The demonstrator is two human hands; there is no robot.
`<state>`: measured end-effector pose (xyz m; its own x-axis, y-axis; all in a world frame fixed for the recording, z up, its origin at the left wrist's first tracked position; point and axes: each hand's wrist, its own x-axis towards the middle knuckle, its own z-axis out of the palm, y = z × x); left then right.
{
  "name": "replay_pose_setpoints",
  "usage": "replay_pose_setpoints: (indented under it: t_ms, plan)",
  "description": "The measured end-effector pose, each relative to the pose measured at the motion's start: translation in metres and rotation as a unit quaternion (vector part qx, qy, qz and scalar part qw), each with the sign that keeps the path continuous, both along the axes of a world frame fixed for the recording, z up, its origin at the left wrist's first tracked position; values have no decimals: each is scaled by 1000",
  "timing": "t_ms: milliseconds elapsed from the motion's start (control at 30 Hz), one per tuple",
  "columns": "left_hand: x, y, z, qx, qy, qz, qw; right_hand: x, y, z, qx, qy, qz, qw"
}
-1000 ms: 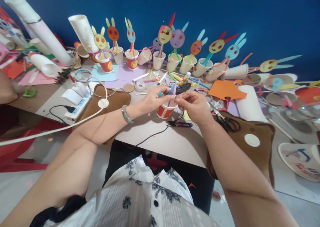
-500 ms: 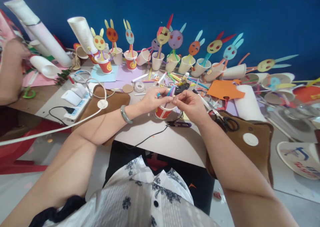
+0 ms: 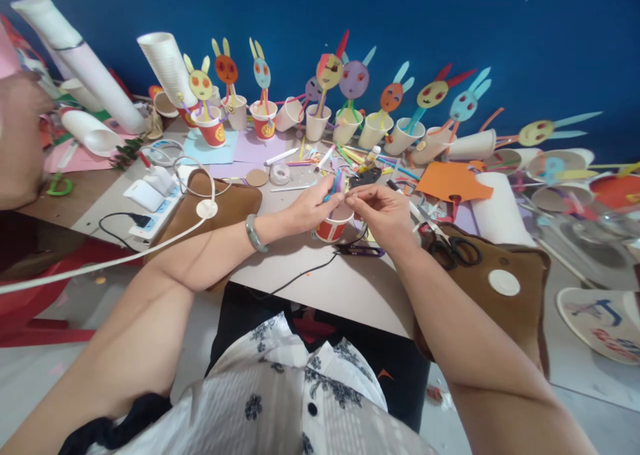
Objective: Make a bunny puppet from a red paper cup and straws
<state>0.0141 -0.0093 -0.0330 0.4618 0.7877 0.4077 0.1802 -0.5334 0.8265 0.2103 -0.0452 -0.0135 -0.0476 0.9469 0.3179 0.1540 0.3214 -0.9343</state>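
Observation:
A red and white paper cup (image 3: 332, 231) stands on the table in front of me, with blue and purple strips (image 3: 339, 183) rising from its mouth. My left hand (image 3: 311, 209) is closed around these strips just over the rim. On the cup's right side, my right hand (image 3: 384, 213) has thumb and forefinger pinched together at the rim. Whatever lies between those fingertips is too small to make out. Part of the cup's mouth is hidden by my fingers. Close below lie purple-handled thread snips (image 3: 359, 250).
Several cups with paper rabbit heads (image 3: 354, 79) line the blue wall. Black-handled scissors (image 3: 455, 251) rest on a brown pad at right. A power strip (image 3: 163, 211) and white cable (image 3: 125, 261) lie at left, where another person's arm (image 3: 20, 141) reaches in.
My left fingers have shifted on the strips, which now lean a little further left. My right hand stays pinched at the rim. The other person's arm has moved slightly.

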Motion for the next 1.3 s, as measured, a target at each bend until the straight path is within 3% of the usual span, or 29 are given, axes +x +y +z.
replay_pose_setpoints:
  t_ms: [167, 533, 733, 933, 1300]
  plan:
    - [0, 0, 1, -8, -10, 5, 1000, -5, -2, 0, 19, 9, -39, 999]
    - [-1, -8, 22, 4, -59, 13, 998, -4, -9, 6, 70, -84, -43, 993]
    - [0, -9, 23, -23, -82, 5, 996, -3, -12, 10, 111, -156, -39, 981]
    - [-1, -7, 24, -63, -99, -4, 993, -5, -12, 9, 96, -144, -22, 985]
    - [-5, -1, 26, -57, -76, -27, 995, -5, -11, 3, 125, -154, -22, 980]
